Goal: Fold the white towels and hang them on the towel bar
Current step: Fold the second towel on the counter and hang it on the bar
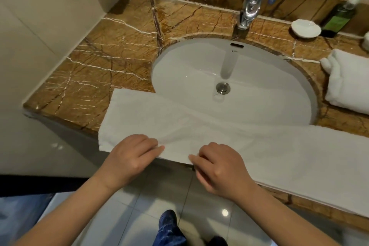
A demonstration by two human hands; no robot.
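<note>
A long white towel point(249, 146), folded into a narrow strip, lies along the front of the brown marble counter point(111, 52) and sags over the near rim of the sink point(259, 78). My left hand point(129, 158) pinches the towel's near edge left of the middle. Close beside it, my right hand point(217, 168) pinches the same edge with curled fingers. A second white towel point(347, 82), folded thick, rests on the counter at the far right. No towel bar is in view.
A chrome tap point(249, 8) stands behind the basin. A white soap dish point(305, 28) and a dark green bottle point(337, 20) sit at the back right. A beige wall point(40, 16) closes the left side. Glossy floor tiles point(139, 215) and my shoe point(167, 219) lie below.
</note>
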